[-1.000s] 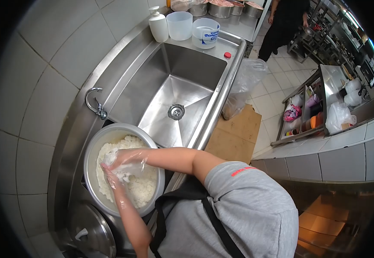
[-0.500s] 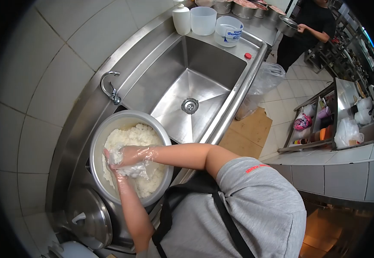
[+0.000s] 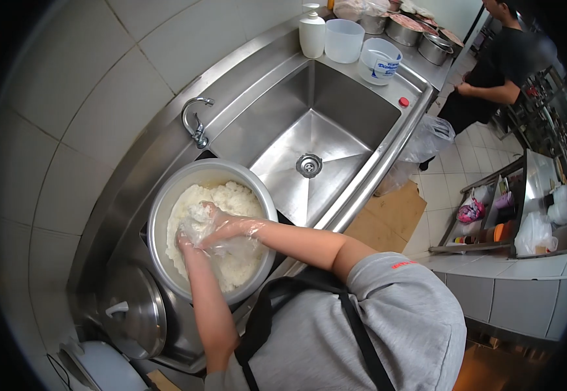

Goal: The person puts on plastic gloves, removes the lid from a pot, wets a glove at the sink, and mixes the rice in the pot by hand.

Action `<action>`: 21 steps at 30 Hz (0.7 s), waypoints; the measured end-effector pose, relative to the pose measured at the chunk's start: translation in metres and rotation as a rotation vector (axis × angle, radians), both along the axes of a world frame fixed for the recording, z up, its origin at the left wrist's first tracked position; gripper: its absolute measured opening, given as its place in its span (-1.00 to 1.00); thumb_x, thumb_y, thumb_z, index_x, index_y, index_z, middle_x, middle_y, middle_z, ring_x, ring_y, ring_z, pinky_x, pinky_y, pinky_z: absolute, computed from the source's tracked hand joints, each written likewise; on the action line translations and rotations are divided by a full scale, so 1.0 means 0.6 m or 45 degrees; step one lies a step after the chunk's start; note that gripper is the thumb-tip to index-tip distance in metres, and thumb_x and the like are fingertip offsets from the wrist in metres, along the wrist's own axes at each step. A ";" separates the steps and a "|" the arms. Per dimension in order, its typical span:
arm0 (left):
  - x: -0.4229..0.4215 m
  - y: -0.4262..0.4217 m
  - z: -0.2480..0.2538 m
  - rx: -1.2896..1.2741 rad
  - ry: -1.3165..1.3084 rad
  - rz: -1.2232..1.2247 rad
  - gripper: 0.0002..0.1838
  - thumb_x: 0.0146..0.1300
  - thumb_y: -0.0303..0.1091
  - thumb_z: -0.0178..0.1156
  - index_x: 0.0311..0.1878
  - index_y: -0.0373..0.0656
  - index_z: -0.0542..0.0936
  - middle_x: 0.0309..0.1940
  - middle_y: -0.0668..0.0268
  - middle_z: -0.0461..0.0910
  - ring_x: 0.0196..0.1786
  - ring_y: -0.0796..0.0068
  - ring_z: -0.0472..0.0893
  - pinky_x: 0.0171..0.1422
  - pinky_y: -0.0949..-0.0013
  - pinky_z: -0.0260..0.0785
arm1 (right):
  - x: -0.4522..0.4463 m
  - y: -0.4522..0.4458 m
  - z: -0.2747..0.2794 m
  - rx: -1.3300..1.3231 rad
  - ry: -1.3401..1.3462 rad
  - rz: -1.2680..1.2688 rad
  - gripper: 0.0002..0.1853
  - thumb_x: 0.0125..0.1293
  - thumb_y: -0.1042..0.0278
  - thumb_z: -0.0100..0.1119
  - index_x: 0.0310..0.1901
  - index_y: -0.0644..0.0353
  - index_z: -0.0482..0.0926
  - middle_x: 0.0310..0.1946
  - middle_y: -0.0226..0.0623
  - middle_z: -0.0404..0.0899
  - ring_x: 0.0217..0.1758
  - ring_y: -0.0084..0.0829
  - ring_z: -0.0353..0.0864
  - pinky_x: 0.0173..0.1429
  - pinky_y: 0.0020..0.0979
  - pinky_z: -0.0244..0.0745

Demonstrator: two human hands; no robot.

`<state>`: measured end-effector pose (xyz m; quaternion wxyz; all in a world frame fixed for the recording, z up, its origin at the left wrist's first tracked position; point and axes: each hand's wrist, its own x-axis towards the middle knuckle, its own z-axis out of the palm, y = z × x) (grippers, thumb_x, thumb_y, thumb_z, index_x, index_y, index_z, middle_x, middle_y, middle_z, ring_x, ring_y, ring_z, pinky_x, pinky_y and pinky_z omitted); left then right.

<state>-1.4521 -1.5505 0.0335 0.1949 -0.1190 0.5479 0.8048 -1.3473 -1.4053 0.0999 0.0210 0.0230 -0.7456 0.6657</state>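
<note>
A round metal pot point(image 3: 155, 225) holds a mass of white, grainy cooked rice point(image 3: 236, 195). Inside it, my left hand point(image 3: 185, 244) and my right hand point(image 3: 223, 223) face each other in clear plastic gloves. A clump of rice point(image 3: 198, 214) sits between them, with the fingers of both hands curled around it. The gloves and the rice hide some of the fingertips.
A steel sink basin point(image 3: 277, 189) with a faucet point(image 3: 195, 122) lies beyond the pot. A lid point(image 3: 129, 311) rests at the left. Plastic tubs point(image 3: 343, 40) and a pump bottle point(image 3: 312, 34) stand at the back. A person point(image 3: 495, 72) stands at upper right.
My hands have turned and come together around a clump of rice. The view has shifted. The person at upper right is no longer holding the pot, which now sits on the counter.
</note>
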 end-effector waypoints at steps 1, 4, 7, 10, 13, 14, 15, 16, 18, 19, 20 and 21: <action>0.002 -0.003 -0.007 0.202 -0.065 -0.090 -0.48 0.26 -0.12 -0.11 0.11 -0.37 0.37 0.01 0.05 0.45 0.01 0.14 0.49 0.10 0.19 0.37 | -0.002 -0.010 -0.016 0.257 0.115 -0.068 0.10 -0.22 0.04 0.42 0.30 0.38 -0.02 0.20 0.14 0.21 0.25 -0.12 0.27 0.32 -0.36 0.13; 0.018 0.002 -0.014 0.399 0.056 -0.363 -0.48 0.27 -0.11 -0.12 0.15 -0.31 0.34 0.06 0.10 0.43 0.09 0.18 0.44 0.19 0.19 0.30 | -0.013 -0.014 -0.044 0.162 0.189 -0.058 0.09 -0.16 0.21 0.42 0.31 0.35 -0.13 0.19 0.02 0.24 0.26 -0.22 0.26 0.34 -0.38 0.10; 0.063 0.026 0.028 0.266 0.064 -0.279 -0.44 0.28 0.01 -0.16 0.22 -0.18 0.29 0.17 0.19 0.34 0.20 0.20 0.34 0.28 0.09 0.16 | -0.013 -0.004 -0.023 -0.057 0.038 -0.060 0.00 -0.13 0.34 0.40 0.30 0.30 -0.06 0.15 -0.01 0.29 0.24 -0.25 0.28 0.33 -0.38 0.12; 0.091 0.032 0.042 0.271 -0.165 -0.151 -0.45 0.29 0.03 -0.16 0.23 -0.09 0.29 0.18 0.25 0.34 0.22 0.21 0.31 0.28 0.06 0.15 | -0.028 -0.006 -0.026 0.157 0.141 -0.122 -0.16 -0.10 0.32 0.36 0.23 0.30 0.14 0.08 0.04 0.36 0.17 -0.15 0.36 0.25 -0.33 0.23; 0.075 0.003 0.026 0.244 -0.198 -0.364 -0.50 0.28 -0.03 -0.09 0.23 -0.03 0.30 0.12 0.26 0.39 0.19 0.23 0.34 0.21 0.07 0.21 | -0.052 -0.005 -0.048 0.427 0.184 -0.052 -0.23 -0.05 0.29 0.29 0.21 0.31 0.17 0.00 0.09 0.43 0.10 -0.07 0.41 0.17 -0.28 0.30; 0.070 0.004 0.026 0.258 -0.249 -0.408 -0.51 0.28 -0.06 -0.07 0.23 -0.03 0.30 0.10 0.26 0.40 0.16 0.23 0.36 0.18 0.07 0.24 | -0.063 0.001 -0.057 0.468 0.165 -0.014 -0.30 -0.02 0.30 0.26 0.18 0.30 0.22 -0.03 0.10 0.44 0.08 -0.05 0.43 0.14 -0.26 0.32; 0.066 0.000 0.014 0.244 -0.216 -0.426 -0.52 0.28 -0.10 -0.05 0.23 -0.05 0.30 0.09 0.25 0.41 0.13 0.24 0.39 0.15 0.09 0.27 | -0.071 0.004 -0.066 0.510 0.146 0.021 -0.36 0.01 0.30 0.22 0.16 0.29 0.26 -0.06 0.12 0.46 0.05 -0.02 0.44 0.12 -0.24 0.33; 0.055 -0.004 -0.012 0.229 -0.183 -0.447 -0.53 0.27 -0.14 -0.03 0.22 -0.06 0.30 0.07 0.25 0.42 0.10 0.26 0.41 0.12 0.12 0.30 | -0.067 0.008 -0.054 0.515 0.140 0.047 -0.42 0.04 0.29 0.19 0.12 0.29 0.30 -0.09 0.11 0.48 0.03 -0.02 0.46 0.11 -0.24 0.34; 0.055 0.001 -0.014 0.088 -0.108 -0.409 -0.59 0.26 -0.21 -0.02 0.14 -0.14 0.36 -0.04 0.24 0.47 -0.02 0.29 0.48 0.00 0.18 0.37 | -0.048 0.017 -0.010 0.531 0.134 0.096 -0.53 0.09 0.28 0.13 0.05 0.28 0.38 -0.15 0.08 0.51 -0.02 -0.03 0.49 0.07 -0.23 0.36; 0.071 0.014 0.013 -0.040 -0.068 -0.350 -0.64 0.26 -0.23 -0.02 0.06 -0.19 0.41 -0.14 0.22 0.51 -0.12 0.31 0.51 -0.08 0.21 0.41 | -0.052 0.016 -0.021 0.578 0.109 0.072 -0.55 0.09 0.28 0.14 0.04 0.25 0.39 -0.14 0.05 0.52 -0.03 -0.04 0.50 0.06 -0.22 0.36; 0.082 0.025 0.039 -0.167 -0.028 -0.289 -0.68 0.25 -0.26 -0.03 -0.02 -0.25 0.46 -0.24 0.21 0.55 -0.21 0.33 0.55 -0.17 0.24 0.44 | -0.058 0.014 -0.043 0.625 0.084 0.048 -0.56 0.10 0.27 0.15 0.03 0.21 0.41 -0.13 0.01 0.52 -0.03 -0.05 0.50 0.05 -0.22 0.36; 0.089 0.032 0.059 -0.260 -0.041 -0.316 -0.65 0.26 -0.27 -0.04 0.05 -0.23 0.41 -0.16 0.22 0.52 -0.16 0.32 0.54 -0.11 0.25 0.43 | -0.062 0.011 -0.056 0.671 0.059 0.025 -0.58 0.10 0.27 0.15 0.02 0.17 0.42 -0.12 -0.03 0.53 -0.04 -0.06 0.50 0.04 -0.22 0.36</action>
